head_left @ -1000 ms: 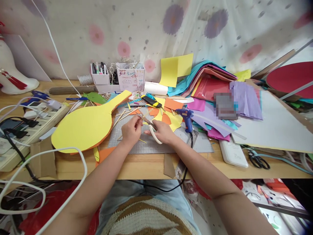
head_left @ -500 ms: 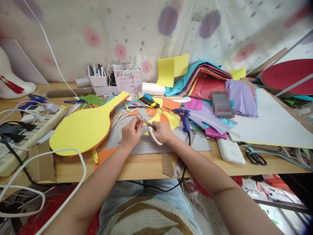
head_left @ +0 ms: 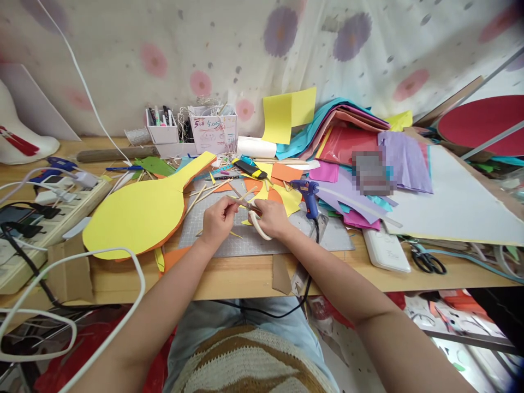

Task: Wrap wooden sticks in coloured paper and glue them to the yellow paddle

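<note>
The left hand (head_left: 216, 219) is curled nearly closed above the middle of the grey gridded cutting mat (head_left: 229, 250), thumb and fingertips pinched on a thin pale wooden stick (head_left: 248, 193); the right hand (head_left: 271, 217), just to the right over the same mat, is bent closed round a pair of metal scissors with white loop handles (head_left: 259, 229); the scissor blades point away to the far left, look parted, and cross the stick just beside the left fingertips, though whether they touch it I cannot tell; on the mat beyond the hands lie yellow and orange paper scraps (head_left: 286, 201), with a black-and-yellow utility knife (head_left: 250, 169) near its far edge; a blue hot glue gun (head_left: 310, 197) is at the mat's right side, its black cord trailing toward the near edge of the wooden table (head_left: 241, 278); left of the mat lies a flat yellow paddle-shaped piece (head_left: 135, 218) with an orange edge, its neck slanting toward the mat's far side; right of the mat are a flat white rectangular device (head_left: 386, 250) and, farther out, scissors with black handles (head_left: 428, 262); beyond the mat stands a white box with coloured writing (head_left: 215, 134).
</note>
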Motion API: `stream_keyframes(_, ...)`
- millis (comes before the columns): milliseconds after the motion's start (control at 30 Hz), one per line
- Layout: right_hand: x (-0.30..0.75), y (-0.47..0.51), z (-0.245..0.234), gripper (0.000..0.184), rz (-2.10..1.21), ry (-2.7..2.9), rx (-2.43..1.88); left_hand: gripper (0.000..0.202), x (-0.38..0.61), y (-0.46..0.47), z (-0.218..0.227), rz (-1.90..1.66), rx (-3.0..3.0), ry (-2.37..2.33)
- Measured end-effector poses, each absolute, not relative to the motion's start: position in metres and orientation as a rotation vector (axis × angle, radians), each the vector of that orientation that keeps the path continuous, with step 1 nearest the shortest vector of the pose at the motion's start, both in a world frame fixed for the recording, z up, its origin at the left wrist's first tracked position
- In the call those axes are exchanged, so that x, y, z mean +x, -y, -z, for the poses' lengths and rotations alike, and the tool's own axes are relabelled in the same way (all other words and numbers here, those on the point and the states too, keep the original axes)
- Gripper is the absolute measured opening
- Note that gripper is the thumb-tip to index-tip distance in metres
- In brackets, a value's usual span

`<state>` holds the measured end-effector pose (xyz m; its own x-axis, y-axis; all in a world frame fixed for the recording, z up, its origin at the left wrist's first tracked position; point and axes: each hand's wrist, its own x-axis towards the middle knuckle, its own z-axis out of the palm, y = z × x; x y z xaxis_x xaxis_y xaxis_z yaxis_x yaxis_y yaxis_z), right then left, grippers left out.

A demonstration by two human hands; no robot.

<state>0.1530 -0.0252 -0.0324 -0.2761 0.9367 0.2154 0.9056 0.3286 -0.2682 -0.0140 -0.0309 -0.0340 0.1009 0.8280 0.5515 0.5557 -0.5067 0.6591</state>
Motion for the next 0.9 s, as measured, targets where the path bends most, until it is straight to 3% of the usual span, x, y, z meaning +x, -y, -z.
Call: stream_keyframes(900, 0.1535, 0.0268, 0.0312, 0.024, -0.083, 2.247, -1.702, 0.015, -0.0106, 0.0324, 0.0346, -1.302, 2.068, -1.405)
